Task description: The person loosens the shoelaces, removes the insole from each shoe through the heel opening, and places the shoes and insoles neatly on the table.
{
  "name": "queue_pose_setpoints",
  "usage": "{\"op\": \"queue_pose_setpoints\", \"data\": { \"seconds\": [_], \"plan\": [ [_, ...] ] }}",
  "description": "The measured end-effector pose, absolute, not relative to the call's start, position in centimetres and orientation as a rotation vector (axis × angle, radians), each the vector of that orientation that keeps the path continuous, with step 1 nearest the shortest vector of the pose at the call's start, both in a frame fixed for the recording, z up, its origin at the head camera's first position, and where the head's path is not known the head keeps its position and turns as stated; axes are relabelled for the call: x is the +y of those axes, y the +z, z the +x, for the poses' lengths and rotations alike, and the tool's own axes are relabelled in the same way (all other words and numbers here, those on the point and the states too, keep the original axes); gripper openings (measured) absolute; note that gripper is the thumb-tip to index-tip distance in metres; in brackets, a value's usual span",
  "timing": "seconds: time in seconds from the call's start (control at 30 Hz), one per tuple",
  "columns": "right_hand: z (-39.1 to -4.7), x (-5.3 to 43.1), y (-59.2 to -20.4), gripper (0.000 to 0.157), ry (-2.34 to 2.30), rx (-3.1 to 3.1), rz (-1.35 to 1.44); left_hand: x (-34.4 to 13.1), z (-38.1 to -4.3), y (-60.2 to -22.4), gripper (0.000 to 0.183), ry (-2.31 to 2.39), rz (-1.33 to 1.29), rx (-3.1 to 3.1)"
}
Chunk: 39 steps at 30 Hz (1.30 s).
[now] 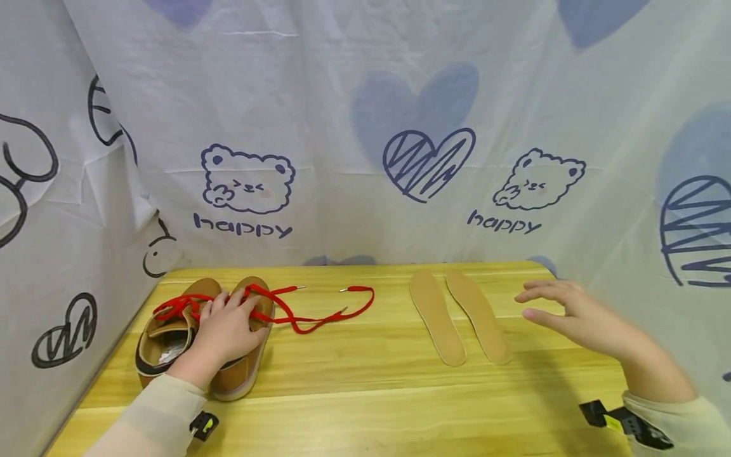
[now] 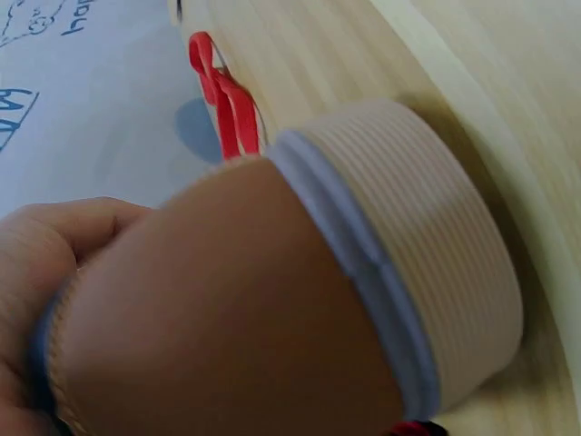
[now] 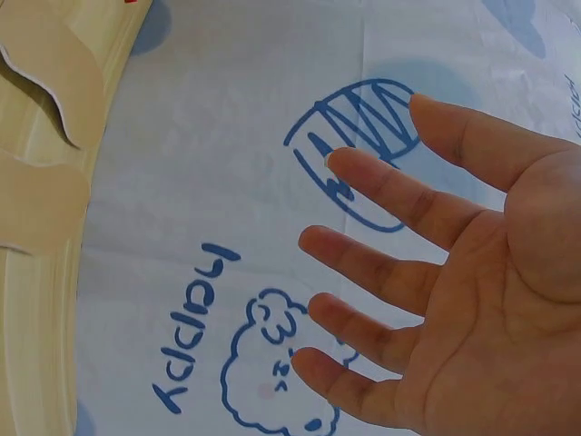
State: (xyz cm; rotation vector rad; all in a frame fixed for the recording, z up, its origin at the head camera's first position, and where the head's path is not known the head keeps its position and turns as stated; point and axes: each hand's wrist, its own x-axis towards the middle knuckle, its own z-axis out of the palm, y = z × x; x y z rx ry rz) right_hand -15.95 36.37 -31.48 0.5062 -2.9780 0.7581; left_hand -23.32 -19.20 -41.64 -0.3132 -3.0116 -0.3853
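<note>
A pair of brown shoes with red laces stands at the left of the table. My left hand [image 1: 228, 330] lies over the right-hand shoe [image 1: 234, 384], gripping its upper with the thumb on the near right side; the palm covers its opening. In the left wrist view the brown leather and pale ribbed sole of this shoe [image 2: 209, 300] fill the middle, with part of the hand at the left edge. The left-hand shoe [image 1: 150, 349] sits beside it. My right hand [image 1: 582, 314] hovers above the table's right side, fingers spread, holding nothing.
Red laces [image 1: 325, 319] with metal tips trail rightward from the shoe. Two tan insoles, one on the left [image 1: 438, 320] and one on the right [image 1: 481, 320], lie flat near the right hand. White printed cloth [image 1: 342, 209] hangs behind the wooden table [image 1: 354, 406] and along both sides.
</note>
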Motion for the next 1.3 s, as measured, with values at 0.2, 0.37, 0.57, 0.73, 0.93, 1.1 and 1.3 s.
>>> {"op": "queue_pose_setpoints", "data": {
  "seconds": [0.2, 0.37, 0.57, 0.73, 0.93, 1.1, 1.3],
  "plan": [
    [-16.5, 35.6, -31.8, 0.029, 0.763, -2.960, 0.553, -18.1, -22.8, -41.1, 0.059, -0.392, -0.378, -2.961],
    [-16.8, 35.2, -32.0, 0.027, 0.777, -2.940, 0.587, -17.1, -22.4, -40.6, 0.058, -0.378, -0.433, -2.928],
    [-17.1, 34.6, -32.0, 0.028, 0.791, -2.950, 0.594, -15.9, -22.2, -39.7, 0.060, -0.366, -0.470, -2.915],
    [-17.6, 33.8, -32.2, 0.028, 0.780, -2.943, 0.622, -14.9, -22.2, -39.4, 0.060, -0.409, -0.507, -2.906],
    [-18.3, 32.3, -32.5, 0.031, 0.775, -2.956, 0.643, -13.7, -22.1, -39.2, 0.061, -0.463, -0.535, -2.902],
    [-18.9, 31.4, -33.3, 0.030, 0.819, -2.955, 0.650, -12.5, -22.3, -39.4, 0.061, -0.470, -0.564, -2.885],
    [-19.5, 30.1, -34.1, 0.030, 0.853, -2.940, 0.689, -11.2, -22.3, -39.6, 0.061, -0.499, -0.603, -2.857]
  ]
}}
